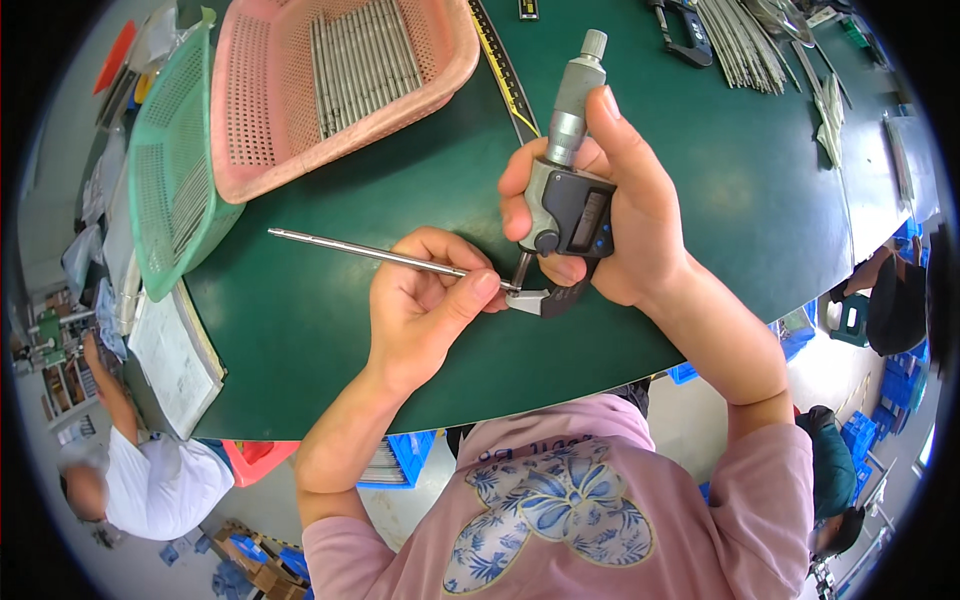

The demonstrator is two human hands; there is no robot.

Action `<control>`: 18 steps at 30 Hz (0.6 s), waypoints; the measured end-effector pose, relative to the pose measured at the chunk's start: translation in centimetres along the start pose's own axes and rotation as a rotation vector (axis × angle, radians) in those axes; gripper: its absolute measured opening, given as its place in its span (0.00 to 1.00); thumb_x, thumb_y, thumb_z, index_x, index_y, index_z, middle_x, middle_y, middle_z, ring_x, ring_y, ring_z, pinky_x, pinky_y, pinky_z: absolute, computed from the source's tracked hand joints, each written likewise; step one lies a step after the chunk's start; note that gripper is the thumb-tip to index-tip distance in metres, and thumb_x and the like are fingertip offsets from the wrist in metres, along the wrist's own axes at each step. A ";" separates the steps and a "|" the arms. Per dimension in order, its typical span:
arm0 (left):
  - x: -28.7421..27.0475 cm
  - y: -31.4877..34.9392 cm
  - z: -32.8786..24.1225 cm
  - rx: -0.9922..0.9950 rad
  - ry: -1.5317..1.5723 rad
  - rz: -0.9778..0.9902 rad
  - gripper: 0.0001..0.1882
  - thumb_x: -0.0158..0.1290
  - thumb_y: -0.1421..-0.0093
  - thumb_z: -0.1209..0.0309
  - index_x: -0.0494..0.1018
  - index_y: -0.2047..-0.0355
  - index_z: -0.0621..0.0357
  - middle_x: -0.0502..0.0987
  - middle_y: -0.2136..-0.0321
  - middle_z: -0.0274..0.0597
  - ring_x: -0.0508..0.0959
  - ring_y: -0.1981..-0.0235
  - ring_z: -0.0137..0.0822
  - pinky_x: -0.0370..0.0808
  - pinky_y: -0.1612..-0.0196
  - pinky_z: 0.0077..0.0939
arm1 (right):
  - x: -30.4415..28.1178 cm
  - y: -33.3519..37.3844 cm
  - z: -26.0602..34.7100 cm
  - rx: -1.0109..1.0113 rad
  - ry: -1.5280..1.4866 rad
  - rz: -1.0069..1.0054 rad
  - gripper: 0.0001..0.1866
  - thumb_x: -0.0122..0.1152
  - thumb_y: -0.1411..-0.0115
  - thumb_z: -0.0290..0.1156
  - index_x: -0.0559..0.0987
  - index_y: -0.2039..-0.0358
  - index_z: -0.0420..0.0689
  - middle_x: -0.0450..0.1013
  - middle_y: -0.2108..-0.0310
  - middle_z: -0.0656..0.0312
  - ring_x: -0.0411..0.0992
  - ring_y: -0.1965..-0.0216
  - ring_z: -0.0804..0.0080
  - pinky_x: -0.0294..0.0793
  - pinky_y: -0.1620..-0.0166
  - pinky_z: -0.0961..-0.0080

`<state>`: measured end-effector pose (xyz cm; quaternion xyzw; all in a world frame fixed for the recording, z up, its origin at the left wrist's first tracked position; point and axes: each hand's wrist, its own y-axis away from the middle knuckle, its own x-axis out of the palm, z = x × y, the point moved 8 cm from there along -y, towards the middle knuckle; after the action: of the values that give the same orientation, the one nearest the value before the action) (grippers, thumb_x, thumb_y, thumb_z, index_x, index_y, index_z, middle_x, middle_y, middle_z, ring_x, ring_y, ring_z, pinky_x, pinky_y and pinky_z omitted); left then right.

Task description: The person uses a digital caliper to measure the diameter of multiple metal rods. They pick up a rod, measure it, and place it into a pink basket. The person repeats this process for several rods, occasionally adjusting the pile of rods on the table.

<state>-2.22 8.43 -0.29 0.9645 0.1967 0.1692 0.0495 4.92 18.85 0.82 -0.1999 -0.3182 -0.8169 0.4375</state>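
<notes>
My left hand [425,305] pinches a thin metal rod [365,250] between thumb and fingers, its far end sticking out to the left. The rod's right end sits at the jaws of a digital micrometer [572,200], which has a grey barrel and a dark display body. Wrapped round the micrometer's frame is my right hand [635,210], with the thumb up along the barrel. Whether the jaws press on the rod I cannot tell.
On the green table [330,340], a pink basket [265,150] holds several rods, beside a green basket [165,190]. A ruler [503,75] lies behind. Loose rods [740,45] and another micrometer [690,40] lie at the far right. Papers [175,350] sit left; a person [165,485] works beyond.
</notes>
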 end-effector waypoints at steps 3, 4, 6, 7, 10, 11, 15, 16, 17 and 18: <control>0.0 0.0 0.1 0.012 0.095 0.063 0.09 0.53 0.46 0.77 0.64 0.68 0.64 0.72 0.73 0.42 0.74 0.72 0.29 0.74 0.66 0.22 | 0.2 0.0 0.1 0.018 -0.007 0.013 0.33 0.29 0.40 0.56 0.72 0.71 0.36 0.70 0.81 0.56 0.58 0.91 0.75 0.58 0.86 0.80; 0.1 0.0 -0.1 0.018 0.110 0.076 0.09 0.53 0.46 0.78 0.64 0.68 0.64 0.72 0.73 0.42 0.74 0.71 0.29 0.74 0.66 0.22 | 0.3 0.0 0.1 0.029 -0.015 0.018 0.33 0.27 0.39 0.54 0.72 0.70 0.36 0.70 0.81 0.56 0.58 0.91 0.74 0.58 0.86 0.80; 0.3 0.0 -0.4 0.030 0.139 0.104 0.09 0.53 0.46 0.78 0.64 0.68 0.64 0.72 0.73 0.42 0.74 0.70 0.29 0.73 0.65 0.23 | 0.3 0.0 -0.2 0.080 -0.096 0.033 0.33 0.25 0.39 0.52 0.72 0.70 0.36 0.70 0.81 0.56 0.58 0.91 0.74 0.59 0.86 0.80; 0.3 -0.1 -0.4 0.026 0.149 0.112 0.09 0.53 0.46 0.79 0.63 0.68 0.63 0.72 0.72 0.43 0.74 0.69 0.29 0.73 0.65 0.23 | 0.3 0.0 -0.4 0.106 -0.137 0.041 0.33 0.24 0.38 0.51 0.72 0.70 0.35 0.70 0.81 0.55 0.58 0.91 0.74 0.59 0.86 0.80; 0.3 -0.1 -0.4 0.029 0.168 0.137 0.09 0.52 0.47 0.80 0.63 0.69 0.63 0.72 0.71 0.44 0.73 0.69 0.30 0.72 0.64 0.23 | 0.2 0.0 -0.5 0.111 -0.139 0.053 0.33 0.24 0.39 0.51 0.72 0.70 0.34 0.71 0.80 0.55 0.59 0.91 0.73 0.59 0.86 0.80; 0.3 -0.1 -0.3 0.037 0.166 0.146 0.09 0.52 0.48 0.81 0.63 0.69 0.63 0.72 0.70 0.44 0.74 0.69 0.30 0.72 0.64 0.23 | 0.2 -0.1 -0.5 0.111 -0.144 0.058 0.33 0.25 0.40 0.52 0.72 0.70 0.34 0.71 0.80 0.55 0.59 0.91 0.73 0.59 0.86 0.80; 0.2 0.0 -0.3 0.046 0.157 0.162 0.10 0.52 0.49 0.82 0.63 0.69 0.63 0.71 0.69 0.45 0.74 0.68 0.30 0.72 0.64 0.22 | 0.2 -0.1 -0.6 0.097 -0.126 0.055 0.34 0.30 0.42 0.56 0.73 0.72 0.34 0.71 0.81 0.55 0.59 0.91 0.73 0.60 0.86 0.81; 0.3 0.0 -0.3 0.044 0.159 0.167 0.10 0.52 0.50 0.83 0.63 0.68 0.63 0.71 0.69 0.45 0.74 0.68 0.30 0.72 0.64 0.22 | 0.2 -0.1 -0.6 0.089 -0.112 0.051 0.35 0.32 0.43 0.57 0.73 0.72 0.34 0.71 0.81 0.55 0.60 0.91 0.74 0.60 0.86 0.81; 0.3 0.0 -0.3 0.043 0.160 0.172 0.10 0.52 0.50 0.83 0.63 0.68 0.63 0.71 0.69 0.45 0.74 0.67 0.30 0.72 0.64 0.22 | 0.2 -0.1 -0.6 0.089 -0.101 0.044 0.35 0.33 0.44 0.58 0.73 0.72 0.34 0.71 0.81 0.55 0.60 0.91 0.74 0.60 0.86 0.81; 0.4 0.0 -0.3 0.042 0.162 0.177 0.11 0.52 0.50 0.83 0.63 0.68 0.63 0.71 0.69 0.44 0.74 0.67 0.30 0.72 0.64 0.21 | 0.1 -0.1 -0.7 0.089 -0.089 0.037 0.35 0.35 0.44 0.58 0.73 0.72 0.34 0.71 0.81 0.55 0.60 0.91 0.74 0.59 0.86 0.81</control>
<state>-1.98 8.59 0.10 0.9621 0.1175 0.2461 -0.0018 4.74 18.35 0.38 -0.2222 -0.3697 -0.7841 0.4463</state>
